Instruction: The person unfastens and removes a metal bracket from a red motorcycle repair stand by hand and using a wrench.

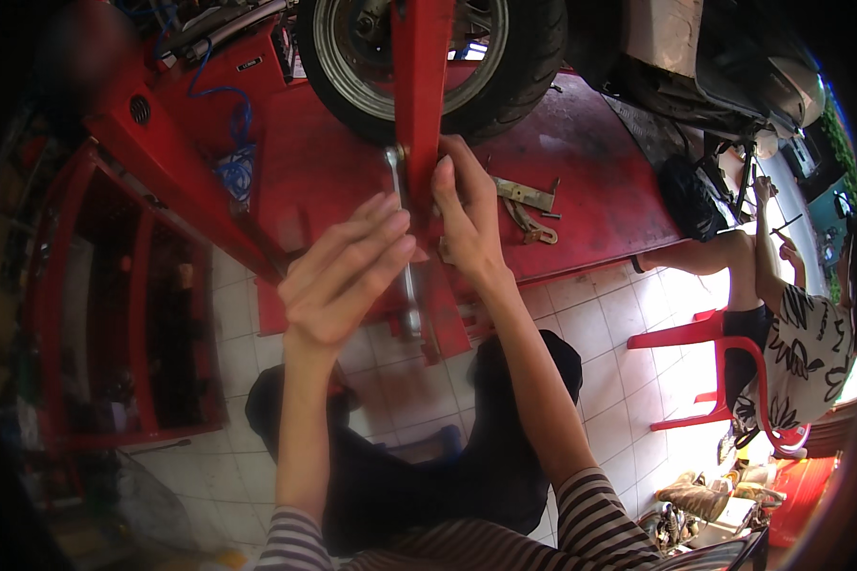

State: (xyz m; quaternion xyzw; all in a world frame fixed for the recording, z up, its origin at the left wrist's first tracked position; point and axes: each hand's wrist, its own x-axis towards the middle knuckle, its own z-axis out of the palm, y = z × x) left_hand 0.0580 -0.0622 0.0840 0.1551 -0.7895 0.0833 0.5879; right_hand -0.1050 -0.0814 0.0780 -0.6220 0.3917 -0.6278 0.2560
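Observation:
A red steel bar (421, 86) stands upright in front of me, before a motorcycle wheel (533, 86). Along its left side hangs a long silver wrench (408, 283), its upper end at a bolt on the bar. My left hand (338, 276) lies against the wrench's middle with fingers stretched out flat, slightly blurred. Around the bar's right side wraps my right hand (468, 214), thumb in front; its other fingers are partly hidden. On the red lift platform (600, 181), right of this hand, lie a metal bracket (524, 193) and a curved metal piece (528, 222).
A red shelf rack (143, 314) stands at left, with a coiled blue hose (236, 171) beyond it. At right another person (800, 352) sits on a red plastic chair (681, 338). White tiles (590, 333) cover the floor. Parts lie at lower right.

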